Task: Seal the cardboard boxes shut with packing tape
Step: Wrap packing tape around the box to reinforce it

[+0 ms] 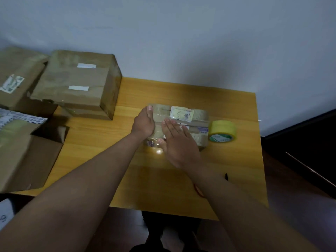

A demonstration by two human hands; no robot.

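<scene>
A small flat cardboard box [198, 115] wrapped in glossy tape, with a white label on top, lies in the middle of the wooden table [127, 160]. My left hand [144, 121] lies against the box's left end, thumb along the far corner. My right hand [176, 142] presses flat on the box top with straight fingers. A roll of yellowish packing tape [222, 131] lies just right of the box, touching or nearly touching it.
A closed cardboard box [78, 82] with white strips sits at the back left on other boxes [16, 75]. An open box [31, 157] stands at the near left. A dark pen [226, 176] lies near the table's right edge, and a wall runs behind.
</scene>
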